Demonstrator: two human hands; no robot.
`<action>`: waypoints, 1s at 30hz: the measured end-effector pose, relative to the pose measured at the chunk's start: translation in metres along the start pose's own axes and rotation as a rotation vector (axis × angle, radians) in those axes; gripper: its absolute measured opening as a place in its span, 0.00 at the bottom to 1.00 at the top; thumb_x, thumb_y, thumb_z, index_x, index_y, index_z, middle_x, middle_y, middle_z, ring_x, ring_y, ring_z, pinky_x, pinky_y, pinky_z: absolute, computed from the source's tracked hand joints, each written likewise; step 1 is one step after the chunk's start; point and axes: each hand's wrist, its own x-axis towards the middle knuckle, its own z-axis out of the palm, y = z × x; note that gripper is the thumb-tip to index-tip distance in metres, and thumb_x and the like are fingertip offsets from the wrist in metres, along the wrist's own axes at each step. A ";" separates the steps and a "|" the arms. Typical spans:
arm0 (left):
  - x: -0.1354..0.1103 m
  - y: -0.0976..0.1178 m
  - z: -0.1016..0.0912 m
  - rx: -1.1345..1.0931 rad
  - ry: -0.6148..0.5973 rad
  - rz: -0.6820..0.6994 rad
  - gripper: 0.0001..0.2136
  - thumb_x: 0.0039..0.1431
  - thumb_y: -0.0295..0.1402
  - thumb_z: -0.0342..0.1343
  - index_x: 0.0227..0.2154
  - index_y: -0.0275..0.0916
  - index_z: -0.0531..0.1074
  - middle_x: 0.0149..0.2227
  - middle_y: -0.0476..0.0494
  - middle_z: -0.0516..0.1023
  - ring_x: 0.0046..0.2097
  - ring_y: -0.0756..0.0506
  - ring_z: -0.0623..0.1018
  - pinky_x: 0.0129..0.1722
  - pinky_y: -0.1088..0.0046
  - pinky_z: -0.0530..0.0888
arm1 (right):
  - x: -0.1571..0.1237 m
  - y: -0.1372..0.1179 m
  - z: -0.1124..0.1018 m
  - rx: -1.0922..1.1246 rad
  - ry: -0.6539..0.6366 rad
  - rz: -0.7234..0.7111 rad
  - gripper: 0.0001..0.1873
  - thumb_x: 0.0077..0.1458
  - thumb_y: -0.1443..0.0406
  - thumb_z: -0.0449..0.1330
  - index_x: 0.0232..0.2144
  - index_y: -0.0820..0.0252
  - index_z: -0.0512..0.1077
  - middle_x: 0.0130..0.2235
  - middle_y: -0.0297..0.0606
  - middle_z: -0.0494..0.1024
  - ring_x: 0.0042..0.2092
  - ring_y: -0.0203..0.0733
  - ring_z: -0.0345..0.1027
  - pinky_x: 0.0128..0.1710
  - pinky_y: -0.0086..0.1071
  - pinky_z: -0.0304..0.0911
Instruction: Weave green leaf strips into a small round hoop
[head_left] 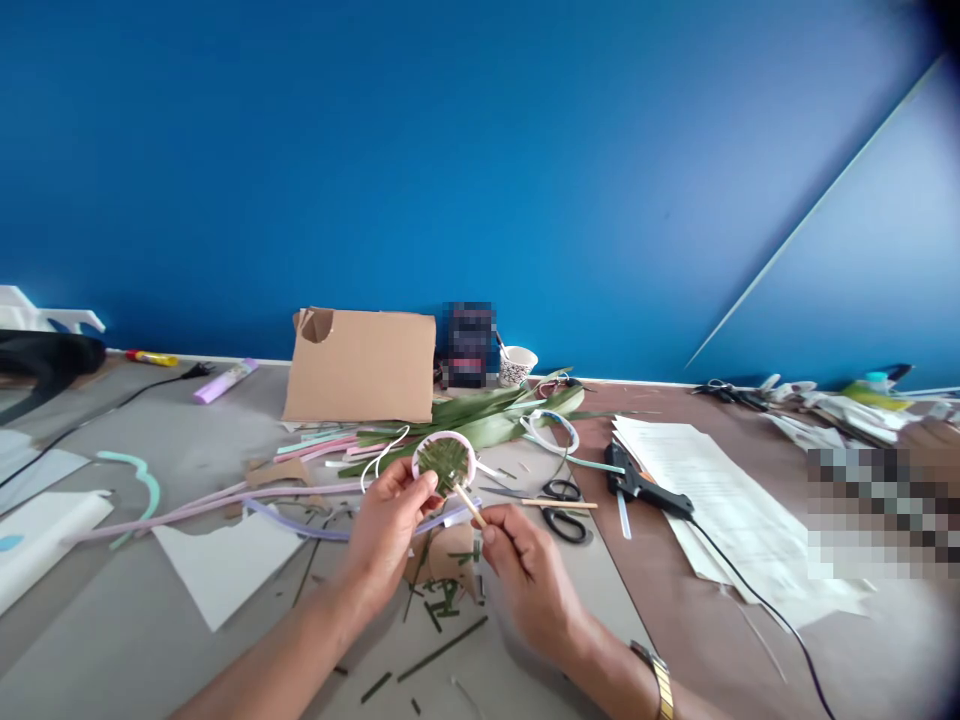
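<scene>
My left hand point(394, 520) pinches the left edge of a small pale pink ring point(472, 462) with green leaf pieces point(444, 462) filling its middle. In my right hand point(529, 575) is a thin wooden stick point(470, 505), gripped near its lower end. The stick's upper tip meets the ring's lower edge; whether it is fixed there I cannot tell. Below the hands lie cut green leaf strips point(442, 605) and a brown cardboard scrap point(454, 560). Black-handled scissors point(566, 525) rest just right of the ring, with another wooden stick point(559, 503) across them.
A black glue gun point(649, 490) lies at right, its cord running forward beside printed papers point(697, 480). Behind are long green leaves point(487, 420), a cardboard piece point(360, 365) and a patterned cup point(517, 366). White paper point(229, 560) lies left. Another person's hand point(934, 445) shows far right.
</scene>
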 end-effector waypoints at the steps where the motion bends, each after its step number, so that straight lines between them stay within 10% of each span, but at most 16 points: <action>1: 0.000 0.000 0.000 0.004 0.000 -0.003 0.11 0.46 0.36 0.63 0.26 0.38 0.68 0.26 0.53 0.72 0.28 0.53 0.70 0.30 0.78 0.68 | 0.000 0.000 0.000 -0.001 -0.001 -0.002 0.13 0.61 0.61 0.49 0.34 0.62 0.70 0.24 0.31 0.68 0.25 0.33 0.57 0.25 0.26 0.53; 30: -0.008 0.011 0.008 -0.013 -0.046 -0.068 0.11 0.42 0.35 0.66 0.27 0.37 0.71 0.25 0.52 0.72 0.26 0.53 0.69 0.30 0.76 0.70 | 0.004 0.008 -0.003 -0.090 -0.034 0.071 0.15 0.61 0.58 0.49 0.28 0.60 0.67 0.20 0.29 0.63 0.23 0.33 0.53 0.24 0.27 0.49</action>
